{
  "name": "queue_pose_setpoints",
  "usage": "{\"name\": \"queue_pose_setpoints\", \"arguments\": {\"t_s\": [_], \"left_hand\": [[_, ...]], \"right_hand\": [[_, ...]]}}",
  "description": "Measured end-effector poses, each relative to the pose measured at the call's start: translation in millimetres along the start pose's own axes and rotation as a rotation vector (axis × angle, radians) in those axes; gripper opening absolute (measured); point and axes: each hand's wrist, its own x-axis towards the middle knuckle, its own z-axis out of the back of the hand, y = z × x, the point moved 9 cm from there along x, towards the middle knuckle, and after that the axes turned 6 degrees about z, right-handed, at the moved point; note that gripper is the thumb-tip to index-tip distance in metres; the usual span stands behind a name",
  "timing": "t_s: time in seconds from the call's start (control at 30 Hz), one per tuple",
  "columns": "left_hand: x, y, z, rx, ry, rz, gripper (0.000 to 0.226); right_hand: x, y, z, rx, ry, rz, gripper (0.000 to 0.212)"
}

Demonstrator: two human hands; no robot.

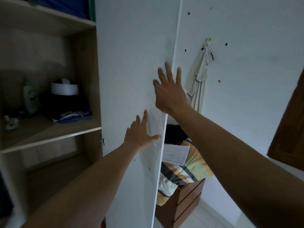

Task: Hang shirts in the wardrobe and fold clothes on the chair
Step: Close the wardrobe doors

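The white wardrobe door (131, 63) stands open in the middle of the view, its free edge toward me. My left hand (139, 134) lies flat on the door's face near that edge, fingers spread. Higher up, my right hand (169, 91) presses flat at the door's edge, fingers spread too. Neither hand holds anything. To the left, the open wardrobe (49, 134) shows wooden shelves with a dark folded pile (65, 104) topped by a white cap (64, 88), plus blue patterned cloth (74, 116). No hanging rail or chair is in view.
A white garment (199, 79) hangs from a wall hook at right. Behind the door, a brown drawer unit (185, 203) carries striped bedding (184, 171), a sheet of paper (175, 154) and dark cloth (175, 133). A brown wooden door (291, 125) juts in at far right.
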Motion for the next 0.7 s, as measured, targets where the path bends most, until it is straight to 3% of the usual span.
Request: {"name": "queue_pose_setpoints", "arguments": {"t_s": [0.37,0.5,0.7], "left_hand": [[-44,154,134,0.235,-0.205,0.168,0.085],[-113,247,197,0.394,-0.263,0.346,0.083],[-289,361,295,0.508,-0.341,0.696,0.076]], "right_hand": [[36,142,4,0.488,0.111,0.146,0.065],[53,242,35,0.664,0.108,0.294,0.066],[45,410,134,0.908,0.046,0.542,0.063]]}}
